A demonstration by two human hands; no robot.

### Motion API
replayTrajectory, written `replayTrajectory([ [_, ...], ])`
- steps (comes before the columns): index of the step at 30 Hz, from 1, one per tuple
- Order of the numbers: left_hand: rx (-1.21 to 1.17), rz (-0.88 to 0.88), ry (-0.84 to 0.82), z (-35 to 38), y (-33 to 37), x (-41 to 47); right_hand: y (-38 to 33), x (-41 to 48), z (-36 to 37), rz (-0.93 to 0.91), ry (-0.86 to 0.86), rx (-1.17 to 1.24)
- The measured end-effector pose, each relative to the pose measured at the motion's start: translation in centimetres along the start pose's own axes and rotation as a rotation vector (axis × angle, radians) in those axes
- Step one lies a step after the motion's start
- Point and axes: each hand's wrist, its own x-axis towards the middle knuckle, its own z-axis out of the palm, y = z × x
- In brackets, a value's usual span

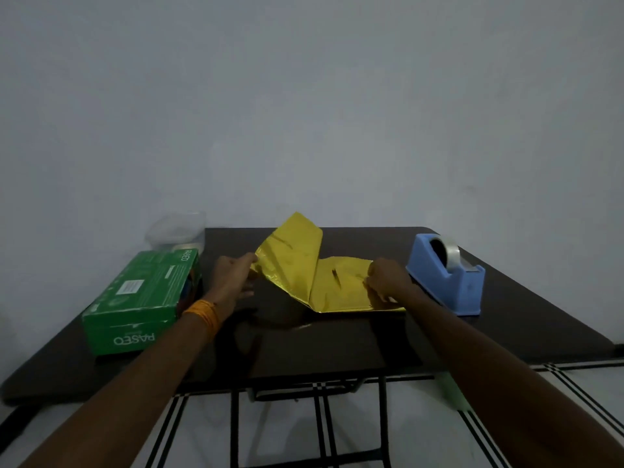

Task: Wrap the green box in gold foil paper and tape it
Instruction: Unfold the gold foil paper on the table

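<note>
A folded sheet of gold foil paper (305,268) lies in the middle of the dark table (337,342), its left flap lifted upright. My left hand (234,275) pinches the left edge of that raised flap. My right hand (388,278) grips the right edge of the flat part, holding it down near the table. The green box (141,298) lies on its side at the table's left, apart from the paper and from both hands. A blue tape dispenser (445,275) with a clear tape roll stands just right of my right hand.
A clear plastic container (175,231) stands behind the green box at the back left corner. A plain wall rises right behind the table. The table's front edge is close to me, with tiled floor (574,417) below.
</note>
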Motion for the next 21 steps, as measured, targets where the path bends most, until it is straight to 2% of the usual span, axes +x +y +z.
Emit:
replayTrajectory([
  [5, 0.054, -0.068, -0.114, 0.5, 1.1, 0.8, -0.2, 0.3, 0.4, -0.025, 0.115, 0.113],
  [9, 0.0, -0.08, -0.099, 1.1, 0.9, 1.6, -1.2, -1.2, -1.3, -0.093, 0.218, 0.45],
  [13, 0.016, -0.15, -0.136, 1.3, 0.7, 1.4, -2.9, -2.7, -3.9, -0.177, 0.221, 0.77],
  [16, 0.044, -0.186, -0.179, 1.6, 0.6, 0.9, -3.8, -4.0, -5.6, -0.211, 0.036, 1.03],
  [19, 0.066, -0.193, -0.192, 1.9, 0.8, 0.6, -3.5, -5.0, -6.3, -0.254, -0.223, 1.225],
  [21, 0.073, -0.219, -0.204, 1.7, 0.9, 0.6, -3.2, -5.8, -6.7, -0.279, -0.329, 1.309],
])
